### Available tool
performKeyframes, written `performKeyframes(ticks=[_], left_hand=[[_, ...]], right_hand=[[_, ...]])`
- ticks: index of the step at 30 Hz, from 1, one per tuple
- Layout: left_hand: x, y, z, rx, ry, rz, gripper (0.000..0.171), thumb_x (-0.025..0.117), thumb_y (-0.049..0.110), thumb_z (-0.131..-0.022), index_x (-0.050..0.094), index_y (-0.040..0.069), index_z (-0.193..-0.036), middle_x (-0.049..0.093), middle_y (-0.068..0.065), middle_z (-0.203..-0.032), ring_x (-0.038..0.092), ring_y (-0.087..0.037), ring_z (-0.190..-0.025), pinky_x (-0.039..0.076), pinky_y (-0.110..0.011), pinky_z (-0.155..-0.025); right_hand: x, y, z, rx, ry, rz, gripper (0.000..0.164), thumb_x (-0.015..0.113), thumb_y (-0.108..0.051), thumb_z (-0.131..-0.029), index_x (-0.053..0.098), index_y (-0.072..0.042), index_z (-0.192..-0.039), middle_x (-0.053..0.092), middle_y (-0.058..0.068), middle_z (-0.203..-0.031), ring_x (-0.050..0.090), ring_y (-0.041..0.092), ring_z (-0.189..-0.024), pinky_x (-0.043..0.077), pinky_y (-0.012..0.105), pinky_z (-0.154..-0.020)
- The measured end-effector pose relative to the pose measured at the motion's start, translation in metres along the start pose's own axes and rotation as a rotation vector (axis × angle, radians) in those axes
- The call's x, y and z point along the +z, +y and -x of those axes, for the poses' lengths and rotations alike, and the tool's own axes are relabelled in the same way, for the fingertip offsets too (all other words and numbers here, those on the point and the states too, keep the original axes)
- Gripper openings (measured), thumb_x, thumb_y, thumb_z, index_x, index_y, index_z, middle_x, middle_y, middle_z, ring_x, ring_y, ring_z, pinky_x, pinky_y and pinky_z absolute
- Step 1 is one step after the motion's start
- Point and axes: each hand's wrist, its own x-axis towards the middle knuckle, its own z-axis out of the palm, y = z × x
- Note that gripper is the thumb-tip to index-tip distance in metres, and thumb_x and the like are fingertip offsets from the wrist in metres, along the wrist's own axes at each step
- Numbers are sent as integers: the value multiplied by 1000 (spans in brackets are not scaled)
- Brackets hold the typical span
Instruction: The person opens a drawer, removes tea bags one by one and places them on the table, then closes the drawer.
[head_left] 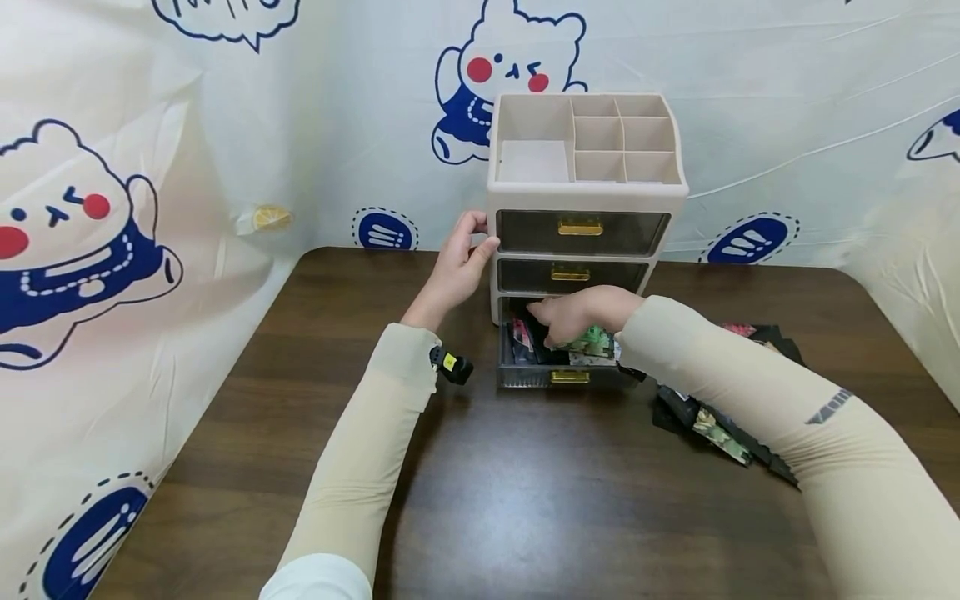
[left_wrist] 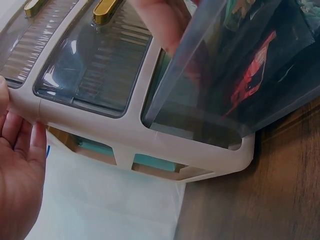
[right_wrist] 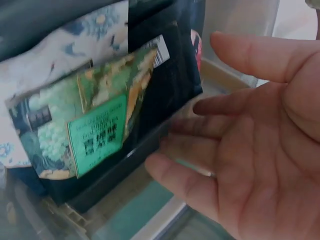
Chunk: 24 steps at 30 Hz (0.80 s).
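A white desktop drawer organizer [head_left: 588,197] stands at the back of the table, its bottom drawer [head_left: 525,377] pulled out. My left hand [head_left: 459,265] holds the organizer's left front corner, thumb on the front and fingers along the side. Over the bottom drawer, my right hand [head_left: 581,312] reaches in from the right. Its fingers are loosely extended beside the packets in the right wrist view, with nothing gripped. Dark packets fill the drawer, among them one with a green label [right_wrist: 97,135] and one with a pink-red print [left_wrist: 252,75].
More dark flat packets [head_left: 720,429] lie in a loose pile on the table [head_left: 480,500] to the right, partly covered by my right forearm. Two closed drawers with gold handles [head_left: 580,228] sit above the pulled-out one. A printed cloth [head_left: 390,125] hangs behind the table.
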Motion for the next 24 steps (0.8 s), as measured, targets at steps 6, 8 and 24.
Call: performKeyframes(ticks=[6, 8, 24], left_hand=[[0, 0, 0, -10, -3, -5, 20, 44, 3, -96, 41, -9, -111, 43, -21, -112, 40, -26, -109, 41, -42, -89], [0, 0, 0, -27, -4, -9, 21, 44, 4, -96, 41, -8, -112, 43, -20, -113, 40, -24, -109, 41, -42, -91], [1, 0, 0, -22, 6, -9, 21, 45, 4, -95, 41, -9, -112, 43, -20, -112, 40, -24, -110, 40, -44, -92]], right_hand=[[2, 2, -2, -3, 4, 87, 65, 49, -11, -94, 8, 3, -144, 8, 20, -150, 7, 29, -134, 17, 44, -108], [2, 5, -2, -28, 21, 132, 61, 52, -10, -93, 19, 5, -142, 19, 22, -147, 16, 30, -132, 24, 44, -106], [9, 13, 8, -97, 156, 169, 36, 49, -3, -93, 45, 3, -128, 50, 19, -125, 51, 26, -106, 45, 41, -87]])
